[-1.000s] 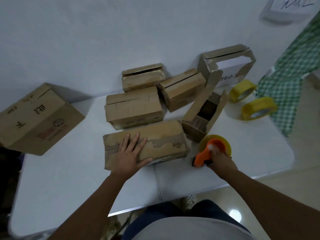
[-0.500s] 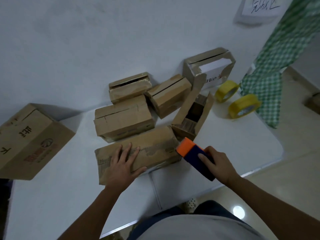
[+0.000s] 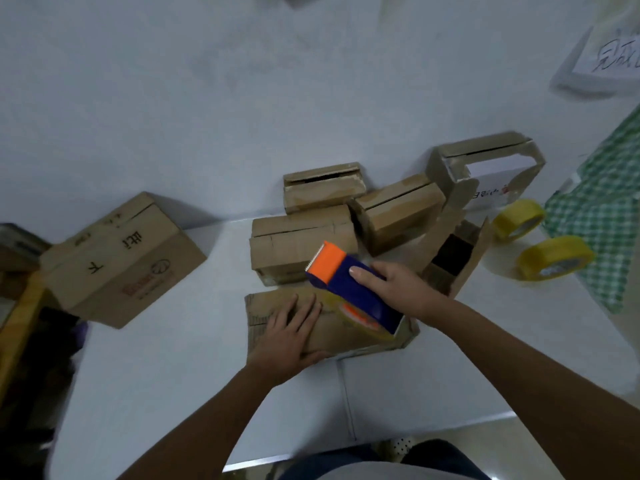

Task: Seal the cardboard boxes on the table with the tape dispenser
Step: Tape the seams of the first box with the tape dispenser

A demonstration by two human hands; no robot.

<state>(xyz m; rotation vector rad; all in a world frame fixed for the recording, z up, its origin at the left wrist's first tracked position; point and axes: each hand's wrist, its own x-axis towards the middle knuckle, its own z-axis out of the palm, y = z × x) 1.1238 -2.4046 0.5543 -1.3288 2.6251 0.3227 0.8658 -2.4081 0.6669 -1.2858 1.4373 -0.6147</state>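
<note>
White tabletop (image 3: 173,375) against a pale wall carries the work. Nearest the person lies the flat cardboard box (image 3: 346,327), and over its right half hangs the tape dispenser (image 3: 346,285), blue-bodied with an orange cutter end pointing away and left. The right hand (image 3: 398,285) grips the dispenser's body, fingers curled round it. The left hand (image 3: 291,334) lies flat on the box's left part, fingers straight, pressing it down. A yellowish strip seems to run on the box under the dispenser, though blur makes that uncertain. By the look of it the taping pass on this box is in hand; the next move calls for steady pressure along the seam, then a tilt so the teeth cut the tape. Behind stand four more small boxes (image 3: 301,247), one open box (image 3: 453,261), two yellow tape rolls (image 3: 554,256), and a large box (image 3: 121,258) at left
</note>
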